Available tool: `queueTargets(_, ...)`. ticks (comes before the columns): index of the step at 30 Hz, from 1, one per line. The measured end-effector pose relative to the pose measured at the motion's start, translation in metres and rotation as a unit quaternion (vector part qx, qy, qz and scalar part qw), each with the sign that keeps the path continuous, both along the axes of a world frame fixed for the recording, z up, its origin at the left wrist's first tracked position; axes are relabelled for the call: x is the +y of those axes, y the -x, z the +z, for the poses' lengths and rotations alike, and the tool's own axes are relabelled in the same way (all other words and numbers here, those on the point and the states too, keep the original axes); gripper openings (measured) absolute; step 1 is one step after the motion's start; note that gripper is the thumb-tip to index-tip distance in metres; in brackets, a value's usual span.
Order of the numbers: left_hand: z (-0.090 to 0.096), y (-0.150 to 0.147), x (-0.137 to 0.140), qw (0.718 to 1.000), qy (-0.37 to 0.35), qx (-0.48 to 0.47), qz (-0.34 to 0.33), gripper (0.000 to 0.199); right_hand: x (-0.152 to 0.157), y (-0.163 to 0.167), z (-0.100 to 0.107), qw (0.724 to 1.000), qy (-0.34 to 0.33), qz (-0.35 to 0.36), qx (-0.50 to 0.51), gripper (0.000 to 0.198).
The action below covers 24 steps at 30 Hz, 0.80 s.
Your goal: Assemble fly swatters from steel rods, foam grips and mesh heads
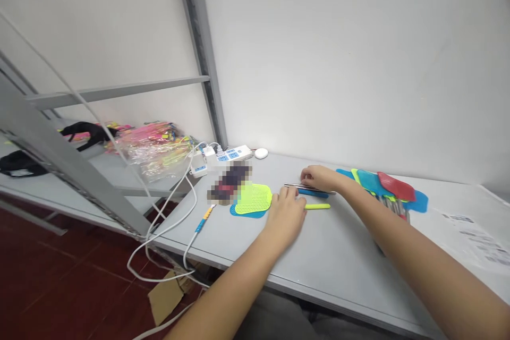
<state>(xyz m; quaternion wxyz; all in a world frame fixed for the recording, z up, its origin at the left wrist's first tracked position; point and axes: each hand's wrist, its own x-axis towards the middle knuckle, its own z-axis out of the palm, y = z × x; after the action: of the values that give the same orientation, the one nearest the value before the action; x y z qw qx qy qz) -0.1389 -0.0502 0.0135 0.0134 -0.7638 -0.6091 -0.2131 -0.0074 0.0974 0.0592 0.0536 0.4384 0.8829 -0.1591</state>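
A yellow-green fly swatter lies on the table, its perforated head to the left and its handle to the right. My left hand is closed over its neck, with the fingers curled down around it. Beneath that head, the edge of a blue swatter shows. Just behind the yellow-green handle are a blue handle and a thin silver metal rod. My right hand has its fingers bent and pinched at the rod; the fingertips are partly hidden.
Several fly swatters in red, blue and yellow-green are piled at the right, beside a printed plastic sheet. A power strip, a white puck, a blurred-out item and a white cable occupy the left. A metal rack stands beyond.
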Motion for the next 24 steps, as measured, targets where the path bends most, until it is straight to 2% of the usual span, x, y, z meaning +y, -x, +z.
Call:
queueTargets(6,0.004,0.003,-0.026,0.994,-0.002,-0.101,-0.052,0.012,-0.005,0.001,-0.001,1.0,0.012,0.003,0.026,0.018)
queueTargets(8,0.006,0.003,-0.036,0.985,-0.012,-0.162,-0.059,0.016,-0.006,0.002,-0.003,1.0,0.009,0.003,0.03,0.02)
queueTargets(10,0.008,0.002,-0.043,0.961,-0.034,-0.268,-0.057,0.017,-0.006,0.004,-0.006,0.999,0.006,-0.001,0.031,0.027)
queueTargets(13,0.009,-0.001,-0.048,0.901,-0.058,-0.428,-0.037,0.017,-0.006,0.006,-0.009,0.999,-0.002,-0.017,0.047,0.034)
queueTargets(15,0.008,-0.004,-0.048,0.884,-0.03,-0.466,-0.033,0.018,-0.007,0.005,-0.006,0.996,-0.018,-0.037,0.079,0.033)
queueTargets(17,0.007,-0.007,-0.046,0.881,0.026,-0.47,-0.053,0.018,-0.011,0.002,0.003,0.989,-0.041,-0.062,0.13,0.025)
queueTargets(20,0.005,-0.007,-0.043,0.883,0.085,-0.454,-0.087,0.02,-0.03,-0.002,0.028,0.963,-0.081,-0.097,0.238,0.015)
queueTargets(23,0.005,-0.006,-0.041,0.885,0.105,-0.442,-0.104,0.024,-0.074,0.0,0.057,0.918,-0.1,-0.133,0.359,0.016)
queueTargets(24,0.005,-0.006,-0.041,0.886,0.11,-0.436,-0.111,0.024,-0.092,0.002,0.066,0.894,-0.087,-0.147,0.415,0.018)
